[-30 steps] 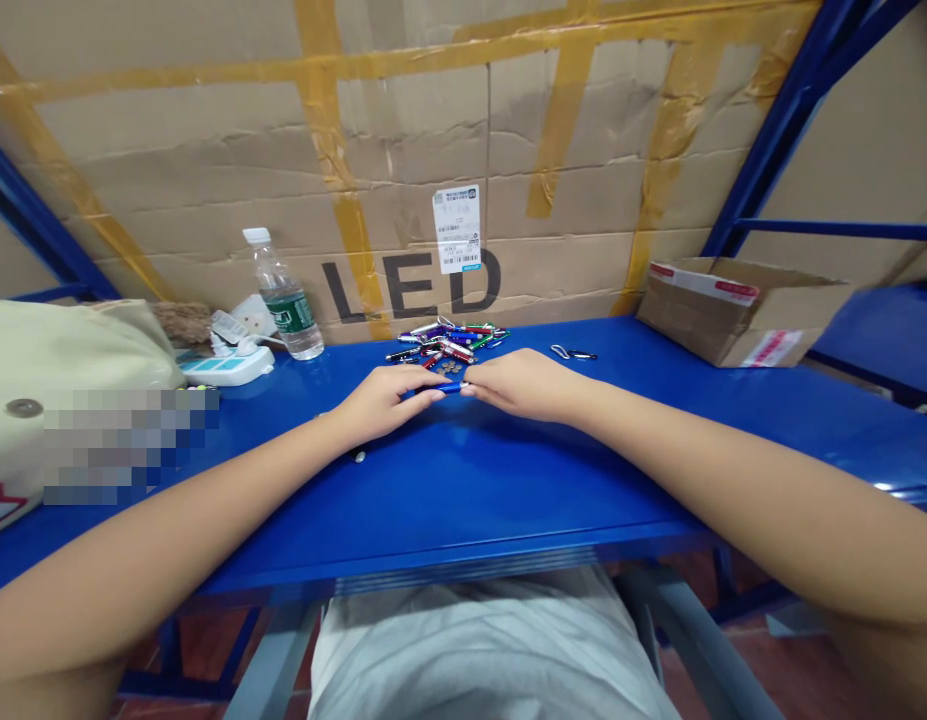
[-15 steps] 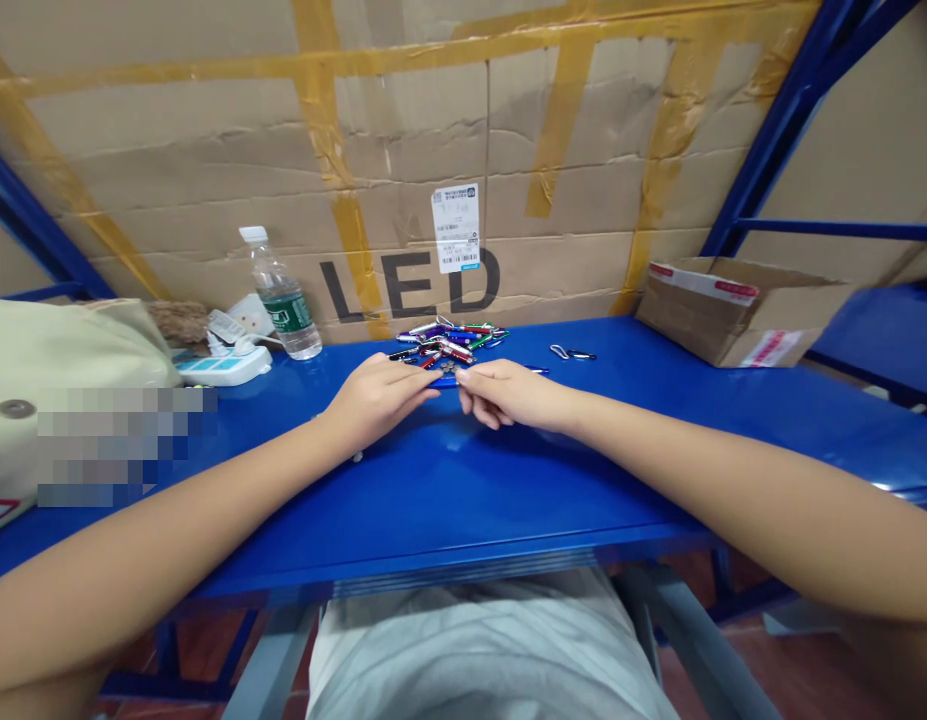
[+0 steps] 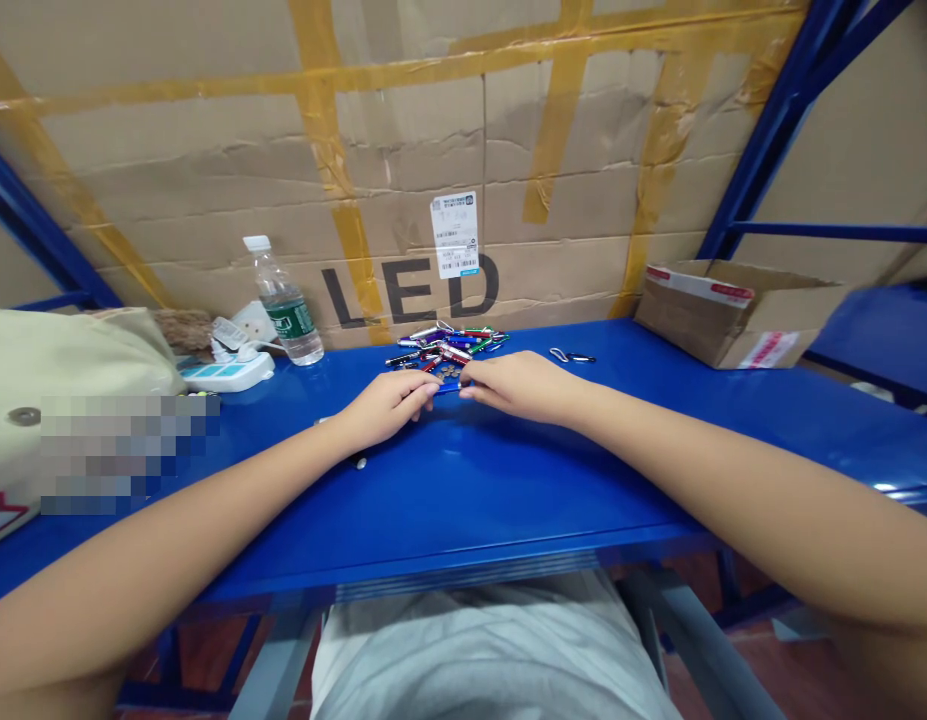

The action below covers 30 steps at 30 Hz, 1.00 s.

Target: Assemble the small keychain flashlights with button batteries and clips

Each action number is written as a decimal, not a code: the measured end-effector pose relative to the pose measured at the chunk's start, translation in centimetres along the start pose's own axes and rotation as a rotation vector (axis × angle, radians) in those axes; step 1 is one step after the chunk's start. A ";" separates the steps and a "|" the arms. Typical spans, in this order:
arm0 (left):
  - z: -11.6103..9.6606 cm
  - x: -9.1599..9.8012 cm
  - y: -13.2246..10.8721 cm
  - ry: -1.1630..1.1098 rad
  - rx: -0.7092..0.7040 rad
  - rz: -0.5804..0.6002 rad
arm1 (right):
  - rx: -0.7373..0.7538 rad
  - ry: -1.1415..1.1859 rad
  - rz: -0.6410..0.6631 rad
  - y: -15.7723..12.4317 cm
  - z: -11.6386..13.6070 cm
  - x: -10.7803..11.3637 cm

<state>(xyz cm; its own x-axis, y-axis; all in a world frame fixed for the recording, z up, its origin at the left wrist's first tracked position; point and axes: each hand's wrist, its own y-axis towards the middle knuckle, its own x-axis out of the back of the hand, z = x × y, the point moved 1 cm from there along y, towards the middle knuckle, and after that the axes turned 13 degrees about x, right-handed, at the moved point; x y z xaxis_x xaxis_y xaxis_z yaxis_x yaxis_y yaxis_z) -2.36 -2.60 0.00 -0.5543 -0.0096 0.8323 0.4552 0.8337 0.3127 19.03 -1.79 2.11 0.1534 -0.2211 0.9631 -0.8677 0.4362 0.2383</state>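
My left hand point(image 3: 392, 405) is closed, thumb and fingers pinching the left end of a slim blue metal tube point(image 3: 448, 388) like a small penlight. The tube's right end is in the fingers of my right hand point(image 3: 508, 385), which is also closed, back of the hand upward. It lies roughly level, just above the blue table. Right behind it are several small round silvery discs, like button cells point(image 3: 448, 372). Farther back lies a pile of similar coloured tubes point(image 3: 455, 342) in red, green, purple and black, some with clips. My fingers hide both tube ends.
A clip with a short black piece point(image 3: 572, 356) lies right of the pile. An open cardboard box point(image 3: 733, 315) stands at the right. On the left are a water bottle point(image 3: 287, 315), a power strip point(image 3: 229, 372) and a pale bag point(image 3: 80, 350). Taped cardboard point(image 3: 403, 130) backs the table.
My right hand has turned palm-down and closed on the tube's right end. My left fingers have curled around its left end. The discs behind show more clearly.
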 end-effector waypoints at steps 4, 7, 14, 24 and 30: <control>0.0 0.0 -0.1 -0.104 0.101 0.081 | 0.027 -0.079 0.040 0.1 0.3 0.0; 0.1 0.0 -0.1 -0.094 0.085 0.107 | 0.078 -0.010 0.022 0.0 0.3 -0.3; 0.2 0.3 -0.1 0.143 -0.145 -0.023 | 0.142 0.301 -0.090 0.0 0.3 -0.9; 0.1 0.6 -0.4 0.252 -0.230 -0.130 | -0.050 0.844 -0.096 0.1 0.7 -1.6; -0.3 0.1 -0.1 0.115 -0.041 -0.017 | -0.090 0.543 -0.082 -0.2 -1.2 0.3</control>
<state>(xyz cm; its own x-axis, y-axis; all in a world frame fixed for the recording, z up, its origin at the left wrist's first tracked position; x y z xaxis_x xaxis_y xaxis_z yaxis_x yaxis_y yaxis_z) -2.25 -2.88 0.19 -0.4799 -0.0883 0.8729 0.4759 0.8096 0.3435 19.80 -0.88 2.47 0.4612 0.2136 0.8612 -0.8026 0.5143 0.3023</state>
